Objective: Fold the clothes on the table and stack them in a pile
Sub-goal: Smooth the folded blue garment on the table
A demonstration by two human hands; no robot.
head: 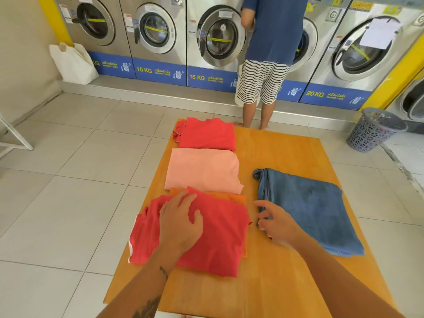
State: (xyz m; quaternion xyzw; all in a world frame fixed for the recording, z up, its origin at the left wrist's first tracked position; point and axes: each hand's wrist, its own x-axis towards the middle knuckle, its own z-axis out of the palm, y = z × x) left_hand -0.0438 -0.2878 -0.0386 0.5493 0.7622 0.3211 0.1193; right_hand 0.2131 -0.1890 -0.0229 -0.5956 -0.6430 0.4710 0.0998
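Note:
On the wooden table (275,283) lies a folded red shirt (220,239) nearest me, on top of an orange garment (231,196) whose edge shows behind it. My left hand (180,222) rests flat on the red shirt, fingers spread. Behind it lie a folded pink garment (203,171) and a folded red garment (207,134) at the far edge. A folded blue denim piece (309,210) lies to the right. My right hand (278,223) hovers at its left edge with fingers apart, holding nothing.
A person in a blue shirt and striped shorts (263,83) stands at the far end of the table, facing a row of washing machines (156,31). A grey laundry basket (374,129) is on the floor at right, a white tote bag (73,63) at left.

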